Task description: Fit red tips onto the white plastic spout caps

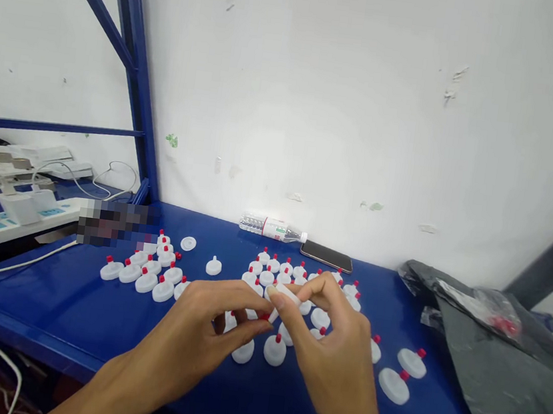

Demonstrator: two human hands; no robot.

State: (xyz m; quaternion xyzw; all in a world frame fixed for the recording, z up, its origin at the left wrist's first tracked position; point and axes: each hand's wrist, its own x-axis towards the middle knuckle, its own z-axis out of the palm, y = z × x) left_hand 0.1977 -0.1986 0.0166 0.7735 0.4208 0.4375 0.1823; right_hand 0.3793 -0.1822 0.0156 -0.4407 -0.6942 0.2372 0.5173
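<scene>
My right hand [337, 349] pinches a white round cap [288, 294] by its disc, with its narrow nozzle pointing down to the left. Just beside that nozzle, my left hand [202, 322] has thumb and forefinger closed on a small red tip [266, 316], mostly covered by the fingers. Whether the tip sits on the nozzle I cannot tell. Around and behind both hands stand many white caps with red tips, such as one white cap [274, 351] in front. A white cap with a bare nozzle [213, 266] and a flat white disc [188, 244] lie at the left.
The blue table [66, 315] meets a white wall. A plastic bottle [271, 228] lies near a phone [327, 256] at the back. A grey plastic bag [502, 376] covers the right side. Power strips with chargers [19, 209] and white cables are at the left, near a blue metal post [138, 76].
</scene>
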